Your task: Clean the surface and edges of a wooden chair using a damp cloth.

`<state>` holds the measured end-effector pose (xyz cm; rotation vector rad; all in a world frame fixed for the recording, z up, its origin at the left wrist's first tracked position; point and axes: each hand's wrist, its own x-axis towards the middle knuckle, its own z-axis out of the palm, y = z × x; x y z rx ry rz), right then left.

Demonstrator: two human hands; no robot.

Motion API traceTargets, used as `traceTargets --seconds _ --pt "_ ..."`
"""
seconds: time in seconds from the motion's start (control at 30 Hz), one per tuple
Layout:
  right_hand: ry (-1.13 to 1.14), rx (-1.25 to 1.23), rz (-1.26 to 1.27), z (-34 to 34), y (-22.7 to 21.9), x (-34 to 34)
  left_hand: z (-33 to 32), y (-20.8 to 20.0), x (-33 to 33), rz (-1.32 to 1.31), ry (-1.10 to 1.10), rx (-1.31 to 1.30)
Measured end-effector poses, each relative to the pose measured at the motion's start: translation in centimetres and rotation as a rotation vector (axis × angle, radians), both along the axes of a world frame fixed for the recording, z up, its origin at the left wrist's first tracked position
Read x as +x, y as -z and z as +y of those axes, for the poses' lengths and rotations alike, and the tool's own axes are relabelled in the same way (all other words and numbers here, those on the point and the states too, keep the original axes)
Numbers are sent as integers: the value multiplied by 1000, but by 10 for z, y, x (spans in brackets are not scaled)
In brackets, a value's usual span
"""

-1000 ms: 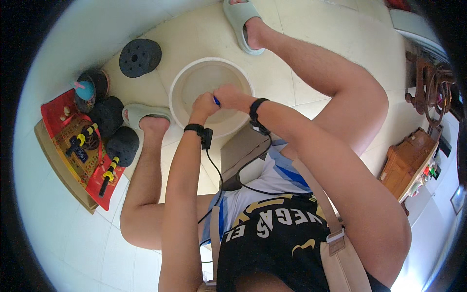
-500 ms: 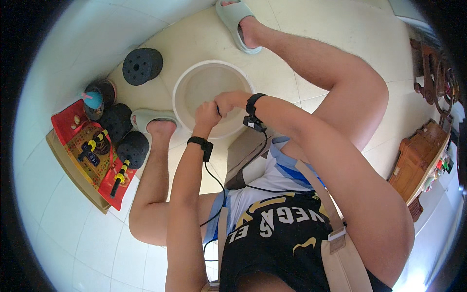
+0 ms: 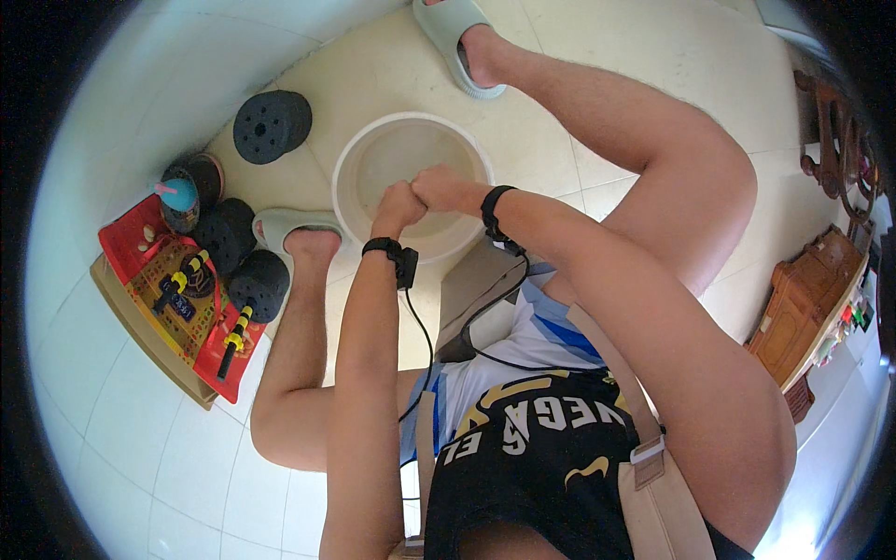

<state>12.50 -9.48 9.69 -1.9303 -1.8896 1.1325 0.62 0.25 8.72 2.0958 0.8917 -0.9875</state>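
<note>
Meeting knuckle to knuckle near the upper middle of the frame, the two hands sit against the pale round basin (image 3: 383, 157), which stands on the tiled floor (image 3: 551, 140). Seen from above, they overlap the lower right half of its opening; how high they are above its bottom I cannot tell. The left arm rises almost straight from the lower edge, elbow hardly bent, to the left hand (image 3: 399, 205), its wrist ringed by a black strap (image 3: 381, 245). From the lower right, the right arm slants up and leftward to the right hand (image 3: 442, 189), which lies slightly higher, with a matching black band (image 3: 491, 207) at the wrist.

Both hands are clenched, fingers curled inward and the backs turned up, the right one touching the left at the thumb side. Whether anything is pinched between them is hidden by the knuckles.

Just left of the basin is a pale green slipper (image 3: 297, 224) on the left foot; a dark perforated cylinder (image 3: 271, 128) stands in the upper left, apart from the hands.
</note>
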Motion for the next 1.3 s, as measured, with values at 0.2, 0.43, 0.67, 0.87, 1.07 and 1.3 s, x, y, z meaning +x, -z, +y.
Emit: traceTargets --seconds 0.2,0.43,0.67,0.87,1.07,1.3 --pt "-15 23 59 1 3 0 3 -13 1 54 -38 -103" --pt "52 -1245 855 42 5 51 -31 -60 1 -711 -4 420" --pt "-110 -1091 606 45 -19 16 -12 -55 -29 -444 -6 198" --pt "-92 -454 319 18 8 -15 -7 -67 -13 -181 173 120" --pt "96 -258 240 8 -20 -22 -6 -61 -18 -72 130 158" --pt "32 -158 105 6 -27 -17 -7 -67 -12 -40 -45 66"
